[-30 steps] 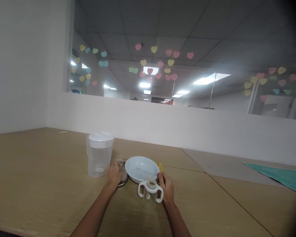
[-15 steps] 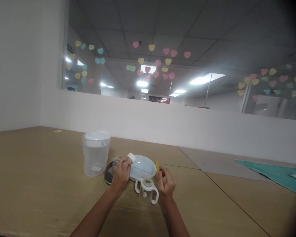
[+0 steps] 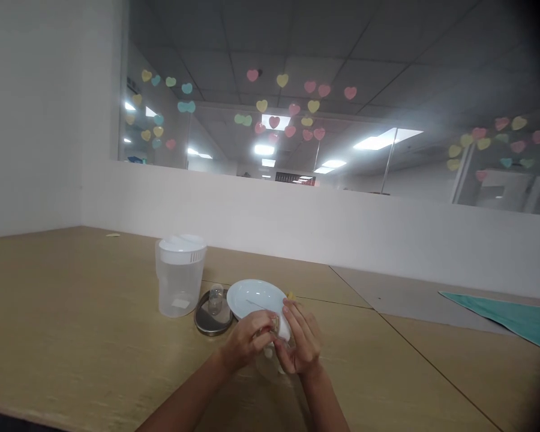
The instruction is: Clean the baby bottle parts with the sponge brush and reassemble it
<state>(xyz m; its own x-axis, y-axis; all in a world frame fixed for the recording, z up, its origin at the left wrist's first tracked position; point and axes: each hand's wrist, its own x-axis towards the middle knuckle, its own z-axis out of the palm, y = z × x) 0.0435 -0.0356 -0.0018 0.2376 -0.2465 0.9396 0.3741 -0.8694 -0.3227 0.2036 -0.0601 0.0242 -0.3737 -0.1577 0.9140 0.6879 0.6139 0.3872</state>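
Note:
My left hand (image 3: 252, 342) and my right hand (image 3: 302, 339) meet in front of the plate, both closed around a small white bottle collar (image 3: 283, 328). A clear, brownish ribbed part shows between the left fingertips; whether it belongs to the collar or to the bottle neck I cannot tell. Below the fingers stands a clear two-handled baby bottle (image 3: 267, 364), mostly hidden by the hands. Behind them lies a pale blue plate (image 3: 256, 292). A bit of something yellow (image 3: 290, 296) shows at the plate's right edge, above the right hand.
Left of the plate, a clear dome cap (image 3: 216, 298) rests on a round metal lid (image 3: 211, 327). A clear plastic pitcher (image 3: 180, 285) with a white lid stands further left. Teal cloth (image 3: 499, 315) lies at the right. A white wall with a window closes the table's back.
My left hand has moved right and down with the white collar, from the plate's left edge to above the bottle. My right hand has left the yellow thing and closed in on the collar.

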